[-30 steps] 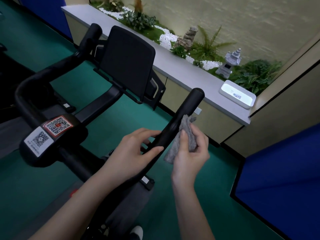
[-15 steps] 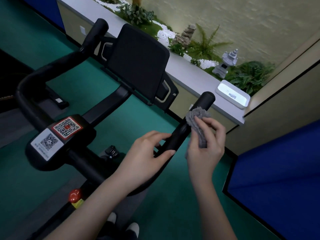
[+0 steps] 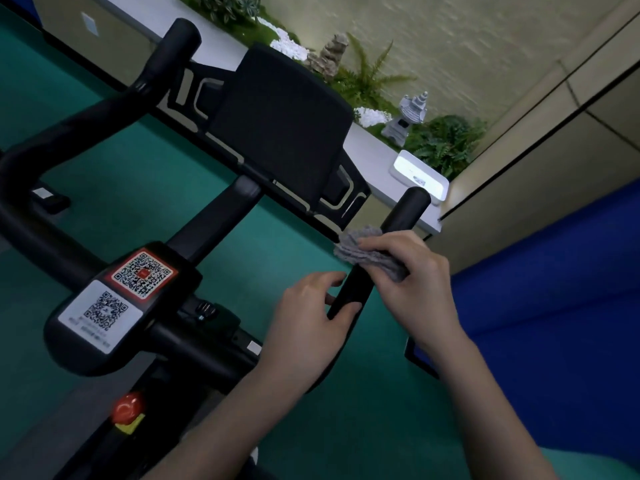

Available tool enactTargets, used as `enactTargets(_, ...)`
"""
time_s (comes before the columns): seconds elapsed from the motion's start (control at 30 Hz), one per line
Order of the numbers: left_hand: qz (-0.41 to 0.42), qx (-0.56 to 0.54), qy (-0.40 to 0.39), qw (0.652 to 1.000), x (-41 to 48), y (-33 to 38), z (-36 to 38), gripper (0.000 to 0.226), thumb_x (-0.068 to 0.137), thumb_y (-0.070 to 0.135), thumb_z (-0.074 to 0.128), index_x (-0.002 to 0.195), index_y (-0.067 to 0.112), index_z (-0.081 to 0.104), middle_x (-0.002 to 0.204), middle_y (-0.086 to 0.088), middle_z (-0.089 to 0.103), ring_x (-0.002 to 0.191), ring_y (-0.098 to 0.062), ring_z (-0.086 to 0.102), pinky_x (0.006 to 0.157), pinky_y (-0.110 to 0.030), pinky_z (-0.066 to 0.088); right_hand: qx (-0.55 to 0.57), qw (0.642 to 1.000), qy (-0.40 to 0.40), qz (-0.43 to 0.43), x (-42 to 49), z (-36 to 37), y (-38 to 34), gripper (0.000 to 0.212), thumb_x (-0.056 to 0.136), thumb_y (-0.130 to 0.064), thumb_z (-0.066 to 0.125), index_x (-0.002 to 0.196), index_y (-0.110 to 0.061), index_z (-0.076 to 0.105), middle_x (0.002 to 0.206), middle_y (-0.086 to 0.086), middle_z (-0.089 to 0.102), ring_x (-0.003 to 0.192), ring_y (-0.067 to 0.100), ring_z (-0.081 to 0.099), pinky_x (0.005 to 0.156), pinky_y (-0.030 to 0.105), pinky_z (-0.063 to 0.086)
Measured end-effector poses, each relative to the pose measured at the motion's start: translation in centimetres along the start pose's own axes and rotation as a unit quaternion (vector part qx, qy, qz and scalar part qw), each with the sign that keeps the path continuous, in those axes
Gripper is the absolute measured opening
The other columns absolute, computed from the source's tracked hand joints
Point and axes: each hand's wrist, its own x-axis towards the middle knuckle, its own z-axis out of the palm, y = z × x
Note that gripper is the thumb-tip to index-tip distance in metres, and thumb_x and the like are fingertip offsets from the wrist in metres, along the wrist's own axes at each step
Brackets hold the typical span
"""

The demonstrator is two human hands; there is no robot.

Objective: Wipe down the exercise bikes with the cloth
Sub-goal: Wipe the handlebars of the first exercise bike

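While the right hand (image 3: pixel 412 285) holds a grey cloth (image 3: pixel 363 252) against the right handlebar (image 3: pixel 408 209) of the black exercise bike (image 3: pixel 214 220), the left hand (image 3: pixel 311 323) grips the same bar just below it. The right fingers (image 3: pixel 384 245) are curled over the top of the cloth and pinch it down onto the bar, so that the bunched fabric is draped over the bar a little below its rounded end. The left fingers (image 3: pixel 325 277) curl round the far side of the bar and the thumb lies along its near side. The two hands are close together but not touching.

Behind the hands stands the dark back of the bike's screen (image 3: pixel 280 133) on its bracket. Further left the other handlebar (image 3: pixel 173 43) rises up. On the hub nearer the camera are two code stickers, one red (image 3: pixel 143 271) and one white (image 3: pixel 104 313). Below them is a red knob (image 3: pixel 128 407).

The floor (image 3: pixel 121 174) is green. Along the wall runs a pale bench (image 3: pixel 370 150) bearing a white box (image 3: pixel 419 176). Behind it are ferns (image 3: pixel 446 143), white pebbles and a small stone lantern (image 3: pixel 408 117). A blue panel (image 3: pixel 554 271) stands at the right.
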Motion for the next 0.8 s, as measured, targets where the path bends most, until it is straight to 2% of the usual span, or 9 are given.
enactTargets(0.1, -0.014, -0.015, 0.014, 1.0, -0.2, -0.2, -0.2, 0.037, 0.082, 0.03, 0.07, 0.116, 0.02, 0.063, 0.113, 0.01, 0.062, 0.088, -0.004, 0.061, 0.077, -0.025, 0.05, -0.033, 0.995, -0.088, 0.017, 1.3, 0.1, -0.8, 0.021, 0.075, -0.002, 0.074, 0.094, -0.012, 0.073, 0.088, -0.015, 0.058, 0.087, 0.012, 0.061, 0.076, 0.011, 0.045)
enactTargets(0.17, -0.02, -0.021, 0.01, 1.0, -0.4, -0.1, -0.4, 0.031, 0.081, 0.031, 0.071, 0.11, 0.022, 0.065, 0.108, 0.011, 0.063, 0.087, -0.004, 0.061, 0.076, -0.029, 0.052, -0.055, 0.989, -0.13, 0.054, 1.9, 0.2, -1.3, 0.021, 0.077, -0.004, 0.074, 0.094, -0.016, 0.073, 0.087, -0.01, 0.062, 0.084, 0.009, 0.061, 0.074, 0.007, 0.042)
enactTargets(0.3, -0.019, -0.012, -0.003, 1.0, -0.3, -0.1, -0.5, 0.024, 0.08, 0.033, 0.071, 0.102, 0.024, 0.067, 0.1, 0.012, 0.063, 0.081, -0.004, 0.059, 0.073, -0.028, 0.05, -0.085, 0.974, -0.188, 0.09, 2.9, 0.1, -2.0, 0.019, 0.079, -0.008, 0.071, 0.094, -0.019, 0.074, 0.087, -0.003, 0.069, 0.08, 0.005, 0.06, 0.069, 0.006, 0.042)
enactTargets(0.37, -0.019, -0.014, -0.001, 1.0, -0.2, -0.1, -0.5, 0.024, 0.079, 0.032, 0.072, 0.101, 0.023, 0.067, 0.098, 0.011, 0.063, 0.08, -0.005, 0.059, 0.073, -0.031, 0.051, -0.1, 0.967, -0.215, 0.091, 3.2, 0.2, -2.3, 0.019, 0.079, -0.008, 0.071, 0.095, -0.018, 0.075, 0.087, -0.002, 0.069, 0.081, 0.007, 0.06, 0.071, 0.009, 0.044)
enactTargets(0.47, -0.021, -0.026, -0.005, 0.999, -0.1, 0.0, -0.6, 0.025, 0.079, 0.031, 0.072, 0.102, 0.024, 0.066, 0.098, 0.012, 0.062, 0.079, -0.006, 0.06, 0.073, -0.034, 0.052, -0.133, 0.96, -0.239, 0.065, 3.2, 0.8, -2.2, 0.024, 0.078, -0.001, 0.067, 0.096, -0.014, 0.076, 0.094, 0.003, 0.068, 0.092, 0.016, 0.06, 0.082, 0.027, 0.049)
enactTargets(0.53, -0.021, -0.028, -0.007, 0.999, -0.1, 0.0, -0.5, 0.026, 0.079, 0.031, 0.072, 0.103, 0.025, 0.066, 0.098, 0.012, 0.062, 0.08, -0.007, 0.06, 0.074, -0.036, 0.052, -0.151, 0.958, -0.236, 0.054, 3.1, 1.2, -2.0, 0.028, 0.076, 0.004, 0.064, 0.096, -0.013, 0.075, 0.095, 0.005, 0.067, 0.095, 0.018, 0.058, 0.083, 0.031, 0.049)
enactTargets(0.63, -0.024, -0.026, -0.006, 0.999, -0.1, -0.1, -0.5, 0.026, 0.079, 0.031, 0.072, 0.104, 0.025, 0.066, 0.098, 0.01, 0.062, 0.081, -0.007, 0.06, 0.075, -0.037, 0.052, -0.175, 0.964, -0.201, 0.017, 3.0, 1.5, -1.4, 0.032, 0.07, 0.012, 0.065, 0.093, -0.008, 0.075, 0.089, 0.006, 0.07, 0.091, 0.024, 0.057, 0.075, 0.035, 0.052)
enactTargets(0.7, -0.025, -0.028, -0.008, 0.999, -0.2, -0.2, -0.5, 0.026, 0.081, 0.031, 0.071, 0.105, 0.024, 0.066, 0.099, 0.01, 0.061, 0.083, -0.007, 0.06, 0.077, -0.037, 0.052, -0.185, 0.968, -0.17, -0.001, 3.0, 1.4, -1.1, 0.037, 0.066, 0.016, 0.066, 0.093, -0.008, 0.075, 0.088, 0.004, 0.071, 0.088, 0.026, 0.058, 0.072, 0.03, 0.051)
enactTargets(0.8, -0.025, -0.029, -0.009, 0.999, -0.2, -0.1, -0.5, 0.026, 0.082, 0.032, 0.07, 0.106, 0.024, 0.065, 0.1, 0.01, 0.061, 0.084, -0.007, 0.06, 0.078, -0.036, 0.052, -0.198, 0.972, -0.122, -0.02, 3.5, 1.1, -0.6, 0.038, 0.065, 0.017, 0.066, 0.092, -0.009, 0.074, 0.086, 0.0, 0.071, 0.086, 0.025, 0.056, 0.073, 0.022, 0.041)
